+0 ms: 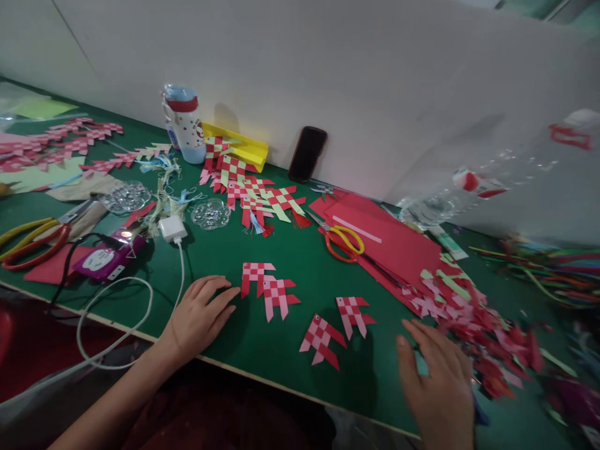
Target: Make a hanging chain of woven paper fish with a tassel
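Left hand [201, 312]: no object held, fingers slightly spread, beside two red-and-pink checkered woven-paper fish [277, 295] on the green tabletop [215, 250]. Two matching checkered paper fish [320, 337] lie farther right. Expected handling: light, flexible, easily creased; pinch the flat woven body, avoiding the loose strip ends. Right hand [438, 375]: thumb and forefinger apart, near red-and-pink paper scraps [492, 337].
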A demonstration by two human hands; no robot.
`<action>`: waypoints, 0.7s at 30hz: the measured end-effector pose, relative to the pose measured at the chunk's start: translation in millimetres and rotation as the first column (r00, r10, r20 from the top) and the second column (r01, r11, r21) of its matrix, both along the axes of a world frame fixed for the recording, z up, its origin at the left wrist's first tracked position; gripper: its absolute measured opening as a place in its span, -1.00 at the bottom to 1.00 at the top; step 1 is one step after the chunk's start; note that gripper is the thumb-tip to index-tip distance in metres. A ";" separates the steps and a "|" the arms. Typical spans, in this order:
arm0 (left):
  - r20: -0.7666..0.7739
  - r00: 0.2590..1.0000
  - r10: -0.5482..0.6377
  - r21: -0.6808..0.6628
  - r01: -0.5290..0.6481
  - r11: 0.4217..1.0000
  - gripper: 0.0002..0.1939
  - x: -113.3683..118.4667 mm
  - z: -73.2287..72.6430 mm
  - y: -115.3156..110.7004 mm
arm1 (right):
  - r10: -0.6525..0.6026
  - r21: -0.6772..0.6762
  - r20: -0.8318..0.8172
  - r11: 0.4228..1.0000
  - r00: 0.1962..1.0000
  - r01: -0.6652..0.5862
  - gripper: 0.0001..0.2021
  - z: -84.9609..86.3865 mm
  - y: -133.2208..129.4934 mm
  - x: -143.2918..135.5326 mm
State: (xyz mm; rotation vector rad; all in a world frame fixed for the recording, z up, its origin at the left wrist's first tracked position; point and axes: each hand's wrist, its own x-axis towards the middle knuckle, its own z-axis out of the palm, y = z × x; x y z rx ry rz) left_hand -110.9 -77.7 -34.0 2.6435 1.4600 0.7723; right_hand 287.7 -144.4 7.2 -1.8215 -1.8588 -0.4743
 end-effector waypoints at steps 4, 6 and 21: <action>-0.019 0.999 -0.039 0.036 0.040 0.999 -0.73 -2.0 -4.6 0.2 | -0.240 -0.062 0.097 0.967 0.966 0.247 -0.54 -4.4 -27.7 42.1; -0.032 0.998 -0.048 0.045 0.049 0.998 -0.73 -2.8 -6.4 1.4 | -0.330 -0.132 0.107 0.930 0.938 0.342 -0.47 -11.4 -37.5 54.7; -0.051 0.993 -0.102 -0.033 0.101 0.994 -0.72 21.2 12.8 7.2 | -0.382 -0.232 0.120 0.887 0.916 0.400 -0.36 -41.0 -41.7 92.4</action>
